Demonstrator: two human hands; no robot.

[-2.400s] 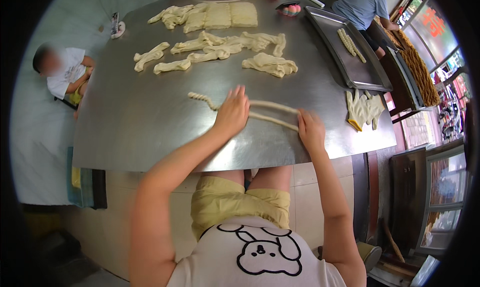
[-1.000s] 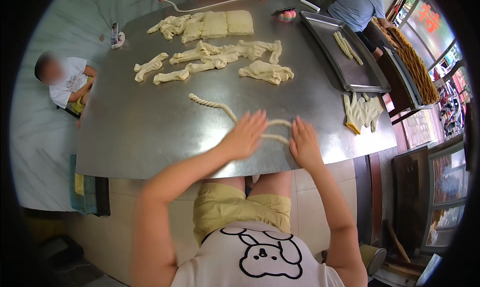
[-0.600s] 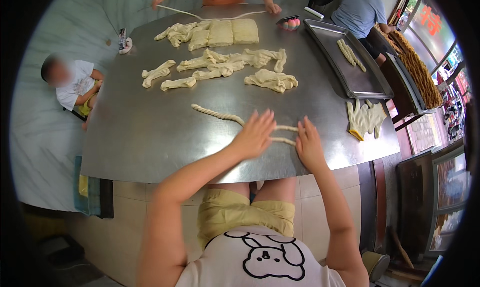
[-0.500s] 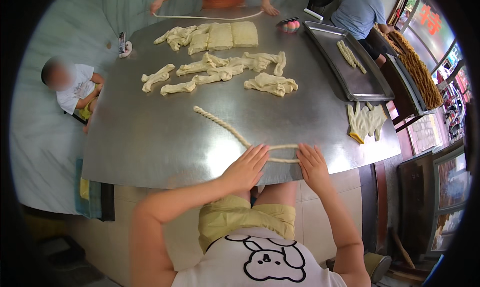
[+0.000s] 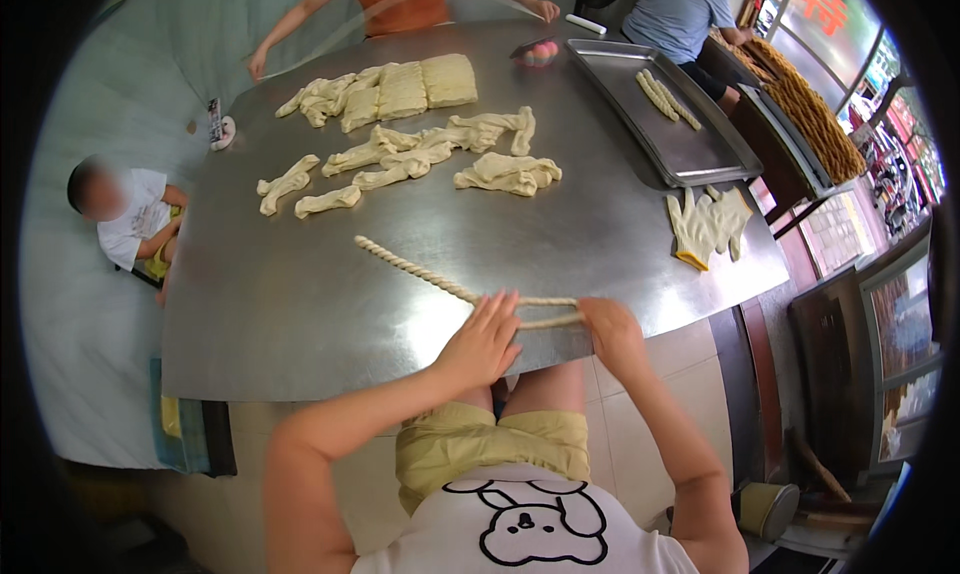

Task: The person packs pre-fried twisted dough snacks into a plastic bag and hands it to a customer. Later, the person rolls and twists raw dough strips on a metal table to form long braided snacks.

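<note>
A twisted dough rope [image 5: 418, 272] runs slantwise on the metal table in front of me. Its right part divides into two strands, stretched between my hands. My left hand [image 5: 480, 339] lies over the rope where it divides, fingers stretched out and pressing down. At the right end, my right hand [image 5: 612, 329] has its fingers bent down round the strands; the fingertips are hidden. Beyond the rope lie soft dough pieces [image 5: 410, 166], a separate dough lump [image 5: 508, 174] and a dough slab [image 5: 445, 82] cut into blocks.
A metal tray [image 5: 715, 154] with twisted dough sticks [image 5: 667, 100] stands at the right, beside white gloves [image 5: 708, 224]. Across the metal table [image 5: 270, 304], a person in orange [image 5: 405, 9] swings a dough strand. Another person [image 5: 680, 19] sits by a brown heap; a child [image 5: 135, 214] sits at left.
My right hand has gone from lying flat to fingers bent round the strand ends. My left hand stays on the rope. The person opposite has lifted their strand off the table. My view has shifted.
</note>
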